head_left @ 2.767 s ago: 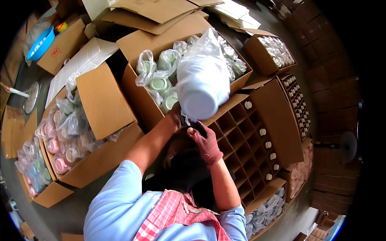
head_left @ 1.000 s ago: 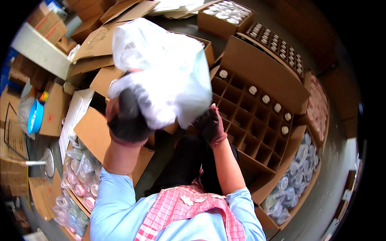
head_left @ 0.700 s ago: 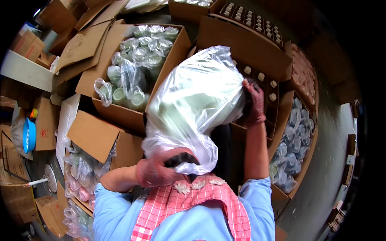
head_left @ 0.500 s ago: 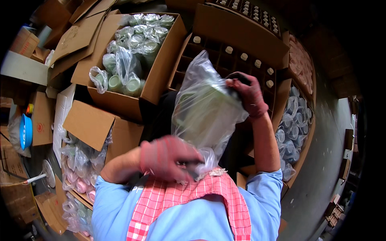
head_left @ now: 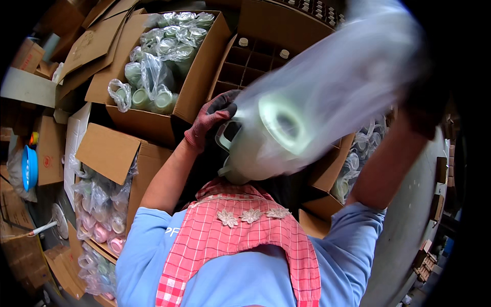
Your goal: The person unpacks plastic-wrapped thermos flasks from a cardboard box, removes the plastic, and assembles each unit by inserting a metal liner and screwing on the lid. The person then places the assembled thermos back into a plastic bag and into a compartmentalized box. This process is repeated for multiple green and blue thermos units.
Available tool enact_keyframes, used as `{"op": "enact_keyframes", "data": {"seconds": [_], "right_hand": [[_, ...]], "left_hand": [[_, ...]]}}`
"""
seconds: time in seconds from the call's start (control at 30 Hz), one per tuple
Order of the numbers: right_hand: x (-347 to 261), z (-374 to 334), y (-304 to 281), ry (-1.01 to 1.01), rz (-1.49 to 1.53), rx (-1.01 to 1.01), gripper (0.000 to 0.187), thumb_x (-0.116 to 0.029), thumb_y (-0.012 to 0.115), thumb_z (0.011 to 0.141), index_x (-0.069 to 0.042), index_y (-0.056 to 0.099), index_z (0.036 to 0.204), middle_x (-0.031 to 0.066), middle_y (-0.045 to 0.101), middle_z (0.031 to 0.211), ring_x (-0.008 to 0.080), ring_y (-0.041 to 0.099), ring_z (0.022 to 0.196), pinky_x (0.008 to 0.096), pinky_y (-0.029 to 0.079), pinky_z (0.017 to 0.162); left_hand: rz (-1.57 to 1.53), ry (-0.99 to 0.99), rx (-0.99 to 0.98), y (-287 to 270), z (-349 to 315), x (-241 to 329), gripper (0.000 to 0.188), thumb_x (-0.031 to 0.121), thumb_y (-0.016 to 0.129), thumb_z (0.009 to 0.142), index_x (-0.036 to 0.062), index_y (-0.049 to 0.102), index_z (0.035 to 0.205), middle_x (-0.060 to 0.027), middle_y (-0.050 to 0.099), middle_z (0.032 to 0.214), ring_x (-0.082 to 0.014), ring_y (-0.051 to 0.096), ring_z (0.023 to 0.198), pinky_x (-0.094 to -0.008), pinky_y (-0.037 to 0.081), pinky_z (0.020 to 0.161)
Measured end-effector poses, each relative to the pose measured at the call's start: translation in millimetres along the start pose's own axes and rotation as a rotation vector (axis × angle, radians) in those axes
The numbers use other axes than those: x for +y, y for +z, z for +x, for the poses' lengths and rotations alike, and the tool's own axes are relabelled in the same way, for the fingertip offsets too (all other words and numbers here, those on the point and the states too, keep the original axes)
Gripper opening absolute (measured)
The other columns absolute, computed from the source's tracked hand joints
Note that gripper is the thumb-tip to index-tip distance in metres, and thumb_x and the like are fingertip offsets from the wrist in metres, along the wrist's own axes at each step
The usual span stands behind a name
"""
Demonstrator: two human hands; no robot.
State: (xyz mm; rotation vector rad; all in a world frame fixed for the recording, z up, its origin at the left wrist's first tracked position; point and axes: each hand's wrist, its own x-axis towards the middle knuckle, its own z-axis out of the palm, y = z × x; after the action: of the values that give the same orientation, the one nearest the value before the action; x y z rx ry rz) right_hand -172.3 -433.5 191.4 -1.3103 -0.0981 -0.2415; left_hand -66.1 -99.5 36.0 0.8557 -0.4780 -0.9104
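A pale green plastic jug [head_left: 250, 153] with a side handle is tilted in front of my chest, its round opening showing. My left hand [head_left: 212, 117], in a red glove with dark fingers, is closed at the jug's edge beside the handle. A clear plastic bag [head_left: 358, 61], smeared by motion, stretches from over the jug to the upper right. My right hand [head_left: 422, 102] is raised there against the bag; it is dark and blurred, its fingers hardly showing.
Ahead stands a divided carton [head_left: 238, 71] with white-capped bottles. Left of it, a carton [head_left: 197, 87] holds bagged green jugs. Bagged pink items [head_left: 102, 225] fill a box at the left, and bagged clear containers [head_left: 353, 163] lie in one at the right.
My right hand has swung up and right with the bag, stretching it out. My left hand has moved from my chest up to the jug, whose opening and handle now show.
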Motion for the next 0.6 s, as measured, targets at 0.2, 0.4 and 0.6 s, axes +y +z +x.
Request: {"op": "enact_keyframes", "data": {"seconds": [0.2,0.4,0.6], "right_hand": [[80,-28,-158,-0.003,-1.007,0.864,0.023,-0.023,0.055,0.086,-0.002,0.063,0.082,0.0102,0.063,0.076,0.0208,0.06,0.073,0.0338,0.049,0.065],[181,-94,-94,0.565,-1.262,0.463,0.022,-0.021,0.064,0.078,-0.001,0.065,0.089,0.0084,0.063,0.074,0.0165,0.057,0.068,0.0286,0.047,0.064],[90,-48,86,-0.138,-1.042,0.034,0.047,-0.023,0.068,0.071,-0.002,0.057,0.112,0.0176,0.061,0.101,0.0304,0.058,0.091,0.0354,0.046,0.079]], "left_hand": [[0.164,0.058,0.226,-35,6,-41,0.029,0.011,0.06,0.079,0.0024,0.061,0.107,-0.0013,0.063,0.093,-0.0104,0.058,0.087,-0.0247,0.045,0.083],[0.326,0.13,0.409,-33,11,-54,0.015,0.009,0.056,0.082,0.0045,0.065,0.093,0.0017,0.063,0.082,-0.0067,0.055,0.073,-0.0216,0.046,0.07],[0.412,0.108,0.458,-3,22,-40,0.019,0.01,0.061,0.08,0.0027,0.064,0.097,-0.0011,0.065,0.084,-0.0089,0.058,0.077,-0.0231,0.047,0.074]]}}
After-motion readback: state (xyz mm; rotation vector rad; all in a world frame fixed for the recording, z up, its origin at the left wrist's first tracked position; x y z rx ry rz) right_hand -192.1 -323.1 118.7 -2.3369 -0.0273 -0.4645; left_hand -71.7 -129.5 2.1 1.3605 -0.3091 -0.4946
